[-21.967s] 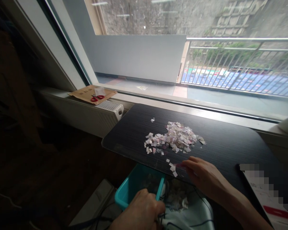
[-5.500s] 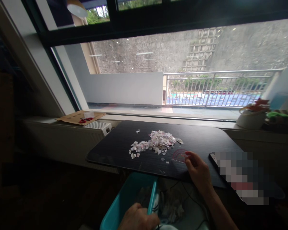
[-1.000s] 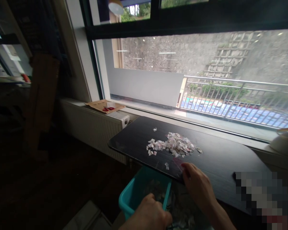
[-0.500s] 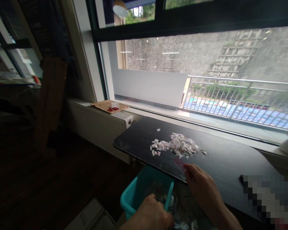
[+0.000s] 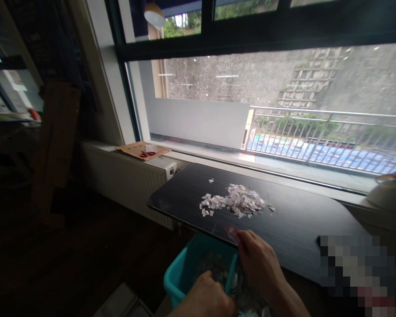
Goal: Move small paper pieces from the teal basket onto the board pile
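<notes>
My right hand [image 5: 260,259] is closed in a pinch on a small pinkish, see-through piece [image 5: 231,233] at the near edge of the black table [image 5: 303,220]. Beyond it, a pile of small pale paper scraps [image 5: 244,200] lies on the tabletop. Below the edge is a turquoise bin [image 5: 178,275] with pale scraps inside. My left hand [image 5: 207,295] is curled over the front of the bin near its right wall; its fingertips are hidden, and whatever they hold cannot be made out.
Red-handled scissors [image 5: 147,154] rest on brown paper [image 5: 132,149] by the window, above a white radiator [image 5: 128,180]. A blurred-out item [image 5: 353,273] sits at the table's right. Cardboard [image 5: 56,136] leans at the left. A pale box [image 5: 122,301] is on the floor.
The camera view has turned slightly right. My right hand, still pinching the pinkish piece, has come a little left and closer to the bin. My left hand has stayed almost in place.
</notes>
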A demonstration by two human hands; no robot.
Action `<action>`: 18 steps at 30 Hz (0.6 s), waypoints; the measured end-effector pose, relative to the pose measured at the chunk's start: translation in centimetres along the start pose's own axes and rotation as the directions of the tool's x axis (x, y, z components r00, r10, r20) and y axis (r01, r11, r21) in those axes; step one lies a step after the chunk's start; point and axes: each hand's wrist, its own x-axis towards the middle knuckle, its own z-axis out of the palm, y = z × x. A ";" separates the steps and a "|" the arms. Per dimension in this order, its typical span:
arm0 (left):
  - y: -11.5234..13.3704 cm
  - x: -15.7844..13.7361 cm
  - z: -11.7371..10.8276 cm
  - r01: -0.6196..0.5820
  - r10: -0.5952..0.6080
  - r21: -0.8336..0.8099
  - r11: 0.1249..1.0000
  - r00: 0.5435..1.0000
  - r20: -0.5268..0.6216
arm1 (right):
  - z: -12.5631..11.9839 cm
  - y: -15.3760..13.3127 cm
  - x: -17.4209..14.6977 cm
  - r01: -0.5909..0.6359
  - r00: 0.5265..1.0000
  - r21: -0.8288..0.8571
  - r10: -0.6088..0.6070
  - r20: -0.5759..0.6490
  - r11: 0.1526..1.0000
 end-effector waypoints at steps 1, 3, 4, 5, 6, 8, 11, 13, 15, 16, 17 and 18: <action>-0.1 0.0 0.1 0.000 0.000 -0.007 1.000 1.000 -0.007 | -0.1 -0.2 0.4 0.001 1.000 0.028 -0.001 0.006 1.000; -0.1 -0.1 0.1 -0.012 0.011 -0.021 1.000 0.999 -0.031 | -0.5 0.2 0.6 -0.048 0.999 0.040 0.049 -0.016 0.998; -0.1 -0.2 0.0 -0.020 0.020 -0.022 1.000 0.999 -0.042 | -0.8 0.6 0.6 -0.092 0.995 0.025 0.093 -0.040 0.995; 0.0 -0.4 -0.2 -0.024 0.023 -0.020 1.000 0.999 -0.047 | -1.1 1.1 0.4 -0.116 0.992 0.007 0.116 -0.045 0.993; 0.1 -0.5 -0.5 -0.025 0.024 -0.018 1.000 0.999 -0.044 | -1.2 1.3 0.1 -0.124 0.992 -0.003 0.124 -0.038 0.992; 0.3 -0.6 -1.1 -0.014 0.013 -0.026 1.000 1.000 -0.024 | -1.3 1.3 -0.4 -0.100 0.995 0.009 0.100 -0.004 0.995; 0.6 -0.6 -1.7 -0.002 0.004 -0.070 0.998 1.000 0.022 | -1.1 0.0 -1.0 -0.026 0.998 0.061 0.022 0.064 0.998; 0.6 -0.7 -2.0 0.003 0.000 -0.082 0.997 0.999 0.039 | -1.1 -0.6 -1.1 -0.001 0.997 0.085 -0.006 0.081 0.996; 0.6 -0.9 -2.2 0.007 -0.004 -0.079 0.997 0.999 0.034 | -1.3 -0.7 -1.0 -0.013 0.998 0.083 0.008 0.057 0.996; 0.6 -1.0 -2.3 0.009 -0.007 -0.073 0.997 1.000 0.029 | -1.4 -0.5 -1.0 -0.026 0.999 0.075 0.023 0.040 0.997; 0.6 -1.1 -2.3 0.008 -0.006 -0.070 0.998 0.999 0.031 | -1.5 -0.4 -0.9 -0.038 0.999 0.067 0.036 0.028 0.997; 0.6 -1.1 -2.3 0.008 -0.005 -0.069 0.998 0.999 0.036 | -1.5 -0.4 -1.0 -0.044 0.999 0.066 0.043 0.025 0.997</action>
